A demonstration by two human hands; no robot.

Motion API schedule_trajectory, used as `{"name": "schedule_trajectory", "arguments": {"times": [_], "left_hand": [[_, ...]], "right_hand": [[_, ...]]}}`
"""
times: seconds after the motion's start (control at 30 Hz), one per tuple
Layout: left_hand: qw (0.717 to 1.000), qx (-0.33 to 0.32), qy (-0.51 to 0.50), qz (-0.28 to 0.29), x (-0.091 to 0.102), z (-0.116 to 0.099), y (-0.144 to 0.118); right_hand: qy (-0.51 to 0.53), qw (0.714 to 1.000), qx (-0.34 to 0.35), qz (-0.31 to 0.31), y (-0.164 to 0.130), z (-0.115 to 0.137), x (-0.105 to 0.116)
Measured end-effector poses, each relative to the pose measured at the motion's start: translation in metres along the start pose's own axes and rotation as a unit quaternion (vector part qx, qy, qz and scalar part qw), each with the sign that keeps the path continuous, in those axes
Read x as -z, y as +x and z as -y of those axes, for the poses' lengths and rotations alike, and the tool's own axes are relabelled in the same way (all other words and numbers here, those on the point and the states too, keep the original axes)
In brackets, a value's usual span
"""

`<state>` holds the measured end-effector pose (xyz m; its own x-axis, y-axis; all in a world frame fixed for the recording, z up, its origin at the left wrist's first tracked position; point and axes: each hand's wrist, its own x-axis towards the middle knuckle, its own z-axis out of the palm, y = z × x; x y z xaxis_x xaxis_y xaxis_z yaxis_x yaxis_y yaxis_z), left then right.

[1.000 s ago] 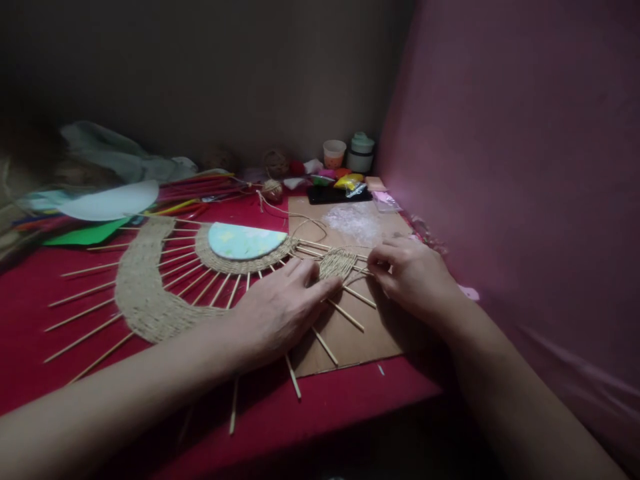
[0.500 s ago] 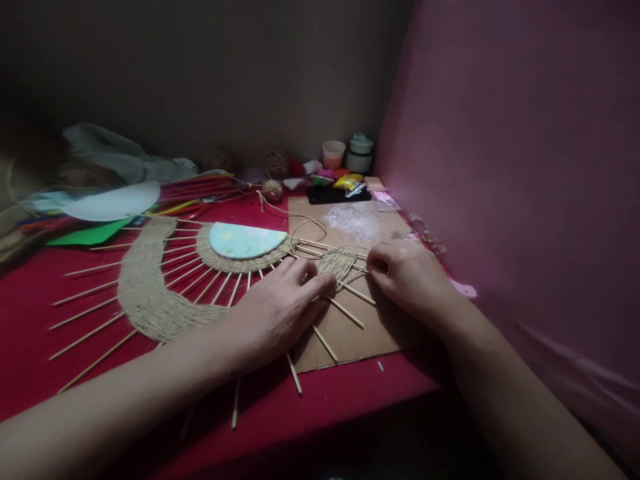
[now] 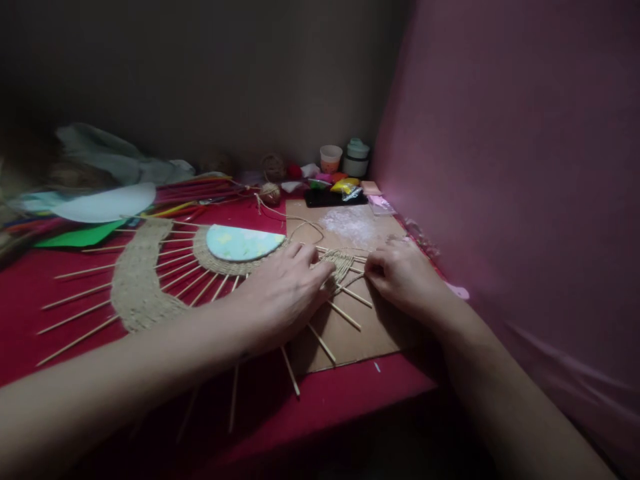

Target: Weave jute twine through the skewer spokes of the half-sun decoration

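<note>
A half-round woven piece lies on the red table: a pale blue half disc ringed by jute weave, thin wooden sticks fanning out, and a wide outer jute band. My left hand presses flat on the weave and sticks, fingertips at a small woven jute patch. My right hand pinches the jute twine at the right edge of that patch. Twine runs back to a small ball.
A cardboard sheet lies under the right part of the work. At the back stand two small tubs, coloured packets and a black phone. Coloured paper and sticks lie at the left. A pink wall stands close at the right.
My left hand has slid forward along the sticks toward the small woven patch. My right hand shifted slightly left, staying at the patch's edge. The view moved a little.
</note>
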<state>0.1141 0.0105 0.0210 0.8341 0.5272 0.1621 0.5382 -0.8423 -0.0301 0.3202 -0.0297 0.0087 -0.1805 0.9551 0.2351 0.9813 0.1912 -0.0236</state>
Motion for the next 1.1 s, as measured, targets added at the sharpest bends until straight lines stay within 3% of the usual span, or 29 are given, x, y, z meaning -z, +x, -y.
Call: {"name": "schedule_trajectory", "arguments": {"times": [0.17, 0.3, 0.5, 0.7, 0.93, 1.1], "left_hand": [[0.998, -0.031, -0.057, -0.020, -0.016, 0.005, 0.045], [0.998, -0.038, -0.051, -0.029, -0.031, 0.014, 0.063], [0.995, -0.094, 0.011, -0.024, -0.028, 0.031, 0.064], [0.994, -0.048, 0.086, 0.044, -0.018, 0.026, 0.062], [0.992, -0.053, 0.108, 0.034, -0.021, 0.024, 0.057], [0.994, -0.030, 0.096, 0.042, -0.019, 0.023, 0.055]], "right_hand": [[-0.079, 0.996, 0.032, -0.026, 0.002, 0.000, -0.006], [-0.090, 0.995, 0.046, -0.017, 0.011, 0.003, -0.009], [-0.044, 0.997, 0.053, -0.023, 0.027, 0.015, -0.013], [0.047, 0.998, -0.006, -0.028, 0.017, 0.005, -0.007], [0.105, 0.993, -0.051, 0.014, 0.016, -0.009, -0.004], [0.060, 0.997, -0.055, 0.014, 0.022, -0.008, -0.009]]}}
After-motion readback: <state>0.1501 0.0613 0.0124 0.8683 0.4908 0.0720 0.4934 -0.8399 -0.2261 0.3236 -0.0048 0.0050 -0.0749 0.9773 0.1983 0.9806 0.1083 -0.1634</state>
